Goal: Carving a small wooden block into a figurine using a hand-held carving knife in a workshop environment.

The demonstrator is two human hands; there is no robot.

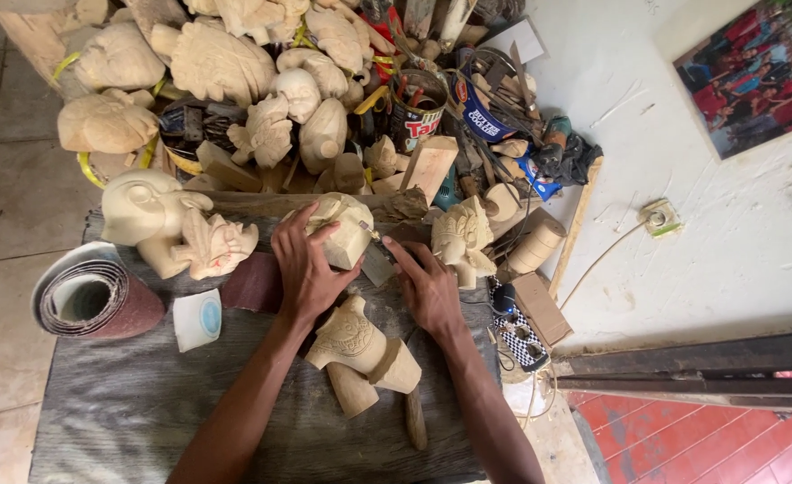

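Observation:
My left hand (302, 264) grips a pale carved wooden head (347, 229) resting on a dark worn mat (145, 394). My right hand (427, 287) holds a small flat metal scraper (378, 264) against the carving's lower right side. Between my forearms lies another carved wooden figure (360, 345) with patterned relief, on its side. A wooden tool handle (414, 417) lies just below it.
A sandpaper roll (91, 300) and a white-and-blue pad (199, 318) lie at the left. Finished carvings (176, 229) stand behind them, and a heap of carved pieces (235, 81) with a tin of tools (417, 112) fills the back. White wall (683, 269) at right.

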